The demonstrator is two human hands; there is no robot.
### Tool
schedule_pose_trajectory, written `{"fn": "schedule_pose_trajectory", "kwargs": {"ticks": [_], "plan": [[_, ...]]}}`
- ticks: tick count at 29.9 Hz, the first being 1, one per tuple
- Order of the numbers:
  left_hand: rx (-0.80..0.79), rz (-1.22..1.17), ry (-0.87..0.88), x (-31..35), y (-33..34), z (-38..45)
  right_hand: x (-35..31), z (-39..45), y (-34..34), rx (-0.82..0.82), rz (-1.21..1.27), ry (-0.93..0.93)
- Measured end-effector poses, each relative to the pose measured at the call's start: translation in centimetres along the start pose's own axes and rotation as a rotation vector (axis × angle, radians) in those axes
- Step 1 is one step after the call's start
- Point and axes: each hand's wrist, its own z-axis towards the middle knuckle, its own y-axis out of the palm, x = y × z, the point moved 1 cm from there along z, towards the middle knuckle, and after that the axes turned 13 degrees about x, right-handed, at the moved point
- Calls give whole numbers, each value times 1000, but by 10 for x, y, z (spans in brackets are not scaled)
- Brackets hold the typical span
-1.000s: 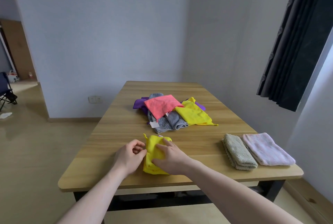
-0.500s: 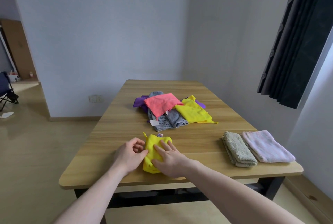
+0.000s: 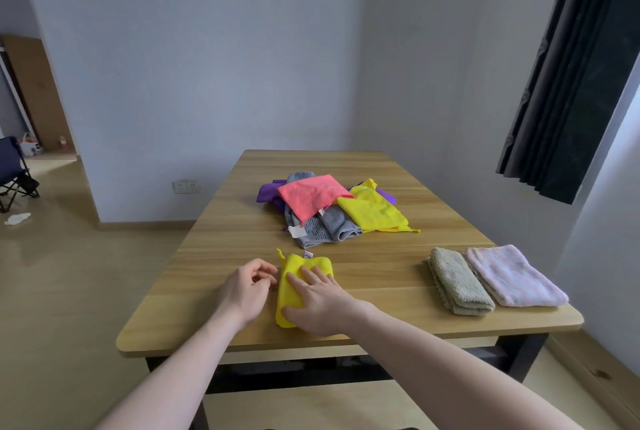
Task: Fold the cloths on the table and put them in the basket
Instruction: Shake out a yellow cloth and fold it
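The straight fingers [image 3: 313, 276] of the right hand [image 3: 320, 305] lie flat on a small folded yellow microfibre cloth [image 3: 289, 286], pressing it to the table with the thumb along its near left corner; nothing is gripped. Just left of it, the left hand [image 3: 244, 291] hangs beside the cloth's left edge with fingers loosely curled and holding nothing; whether the fingertips touch the fabric cannot be told.

The cloth sits low in the frame, a little left of centre, near the front edge of the light wooden table [image 3: 214, 256]. Folded into a narrow rectangle, its long axis runs up and down the frame, away from the person, with a small hanging loop and a tag at its far end pointing towards the pile.

As for progress, this cloth looks folded, or nearly so, and is being smoothed. At the lower right of the table two finished pieces lie side by side and touching: a folded olive-green terry towel [image 3: 459, 282] and a folded pale pink fluffy towel [image 3: 512, 275]. In the middle of the frame an unfolded heap remains: a coral-pink flat cloth [image 3: 311, 194] on top, a grey ribbed towel [image 3: 329, 227] beneath, a loose yellow cloth [image 3: 375, 211] to the right and a purple cloth [image 3: 268, 191] at the back. No basket appears anywhere in view, so by my judgement nothing has been put away yet; at least four cloths are left to fold, and all the basketing.
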Motion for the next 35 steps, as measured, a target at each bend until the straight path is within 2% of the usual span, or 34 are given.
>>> {"fn": "schedule_pose_trajectory", "kwargs": {"ticks": [10,15,18,21,27,35], "plan": [[-34,12,27,-2,-1,-2,38,-23,-24,-18,-64,38],[-52,20,33,1,-2,-3,65,-28,-40,-11,-52,161],[-66,27,31,1,-3,-2,64,-27,-43,65,-12,212],[-66,19,24,2,-3,-4,53,-24,-37,126,-27,173],[-52,27,41,0,-2,-4,44,-12,-18,6,-168,95],[-49,51,64,-2,2,-1,96,-30,-23,38,-168,150]]}}
